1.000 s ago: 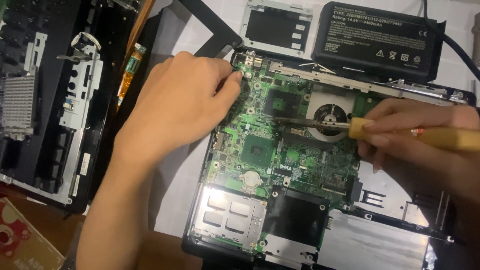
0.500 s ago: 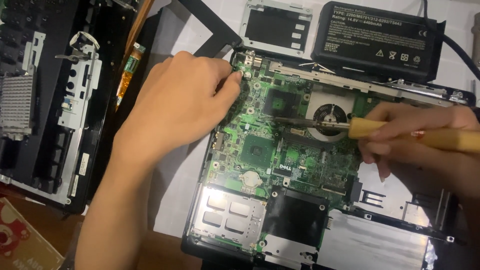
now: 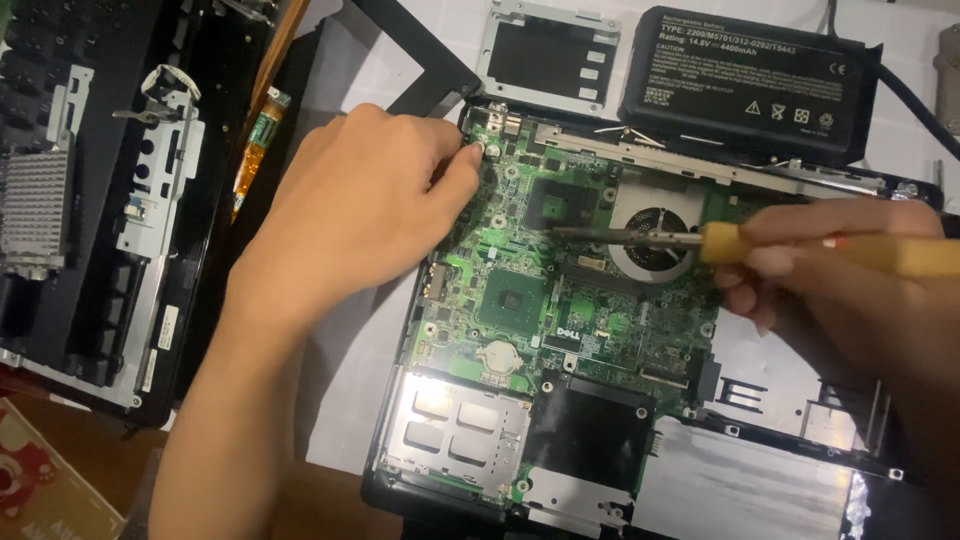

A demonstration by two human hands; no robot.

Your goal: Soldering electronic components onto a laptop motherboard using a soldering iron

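**Both hands on the stripped laptop's motherboard**

The green motherboard sits exposed in the black laptop base and serves as the landmark here.

- Left hand: comes in from the board's left edge, fingers curled, fingertips pinched at the board's upper-left corner by the metal connector. Too small to tell what is pinched, if anything.
- Right hand: over the board's right side, clenched around the yellow handle of a screwdriver. The metal shaft runs leftward across the cooling fan, with its tip at the dark chip in the board's upper middle.
- Lower left of the board: silver card-slot cage. Just right of that, a black cover plate.
- Round coin cell sits below the square central chip.
- Above the board, off the chassis: empty metal drive caddy and, to its right, a black battery pack.
- Well left of the board: removed black panel with metal bracket and a finned heatsink.
- White sheet lies under the chassis on the counter.
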